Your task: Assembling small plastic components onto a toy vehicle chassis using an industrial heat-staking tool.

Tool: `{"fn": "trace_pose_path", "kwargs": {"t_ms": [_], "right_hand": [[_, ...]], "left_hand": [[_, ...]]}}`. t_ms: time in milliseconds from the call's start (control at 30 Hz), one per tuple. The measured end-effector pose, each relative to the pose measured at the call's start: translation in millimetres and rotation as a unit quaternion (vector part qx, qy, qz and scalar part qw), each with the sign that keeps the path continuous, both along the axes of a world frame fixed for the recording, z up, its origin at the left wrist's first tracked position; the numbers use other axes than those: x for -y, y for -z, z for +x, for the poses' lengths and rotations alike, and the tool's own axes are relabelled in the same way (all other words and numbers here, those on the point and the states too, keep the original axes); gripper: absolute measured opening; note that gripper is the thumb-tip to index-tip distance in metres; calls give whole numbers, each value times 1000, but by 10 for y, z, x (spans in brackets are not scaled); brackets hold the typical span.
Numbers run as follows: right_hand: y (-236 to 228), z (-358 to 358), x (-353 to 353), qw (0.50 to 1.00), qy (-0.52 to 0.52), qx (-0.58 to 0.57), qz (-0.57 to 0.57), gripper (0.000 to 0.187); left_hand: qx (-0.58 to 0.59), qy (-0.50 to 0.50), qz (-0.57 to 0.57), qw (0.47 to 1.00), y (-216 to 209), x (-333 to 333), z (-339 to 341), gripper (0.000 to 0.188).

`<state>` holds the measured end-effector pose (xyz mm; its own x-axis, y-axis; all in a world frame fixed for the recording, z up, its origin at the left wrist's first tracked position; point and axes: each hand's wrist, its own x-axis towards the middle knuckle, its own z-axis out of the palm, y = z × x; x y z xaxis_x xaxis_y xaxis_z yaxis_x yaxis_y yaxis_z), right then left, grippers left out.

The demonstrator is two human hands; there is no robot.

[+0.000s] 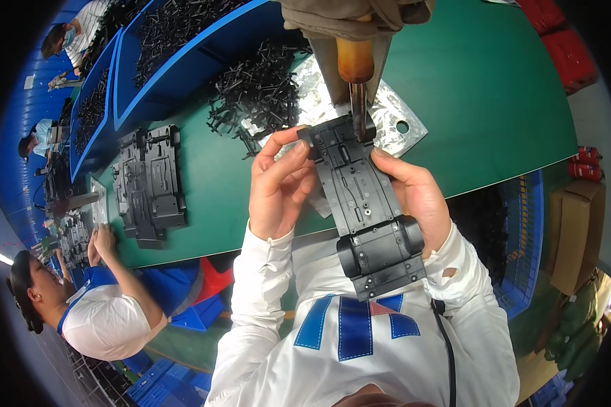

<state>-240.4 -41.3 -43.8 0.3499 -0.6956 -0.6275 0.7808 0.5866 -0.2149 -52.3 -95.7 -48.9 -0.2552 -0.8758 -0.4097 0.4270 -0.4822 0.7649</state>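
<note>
Above the green surface [468, 102], both hands grip a long black plastic toy-car chassis [363, 203]. Its long axis runs away from the person, wheels nearest. Left hand [278, 186] fingers pinch its far end; right hand [421, 197] cradles its side.

1. The moulded plastic toy-car chassis [366, 210] is matt black all over, wheels included.
2. The tool handle [355, 60] above it is glossy amber-brown wood.
3. The flat metal plate [395, 108] is silver with a mottled, spangled pattern.
4. The table [482, 102] is plain dark green.
5. The long trays [183, 68] are bright blue; the loose small parts [258, 95] are black.
6. The person's long-sleeved shirt [265, 319] is white with blue blocks and a small red patch on the chest.
7. The stacked crates [563, 41] are red.
</note>
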Motion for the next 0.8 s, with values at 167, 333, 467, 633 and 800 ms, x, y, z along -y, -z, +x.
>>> {"fn": "trace_pose_path", "kwargs": {"t_ms": [167,333,467,633,800], "right_hand": [[-82,23,16,1000,-10,-26,3,35],[-61,5,8,1000,-2,14,2,35],[-130,3,11,1000,-1,11,4,36],[-102,-21,-17,999,-30,6,21,38],[-38,-34,-214,997,-46,56,33,41]], "left_hand": [[-14,9,-13,1000,18,-5,49,24],[1,-5,-3,1000,-2,3,-9,23],[-53,18,-8,998,48,25,63,26],[-20,11,10,1000,79,-37,69,25],[-1,22,34,999,46,-204,88,30]]}}
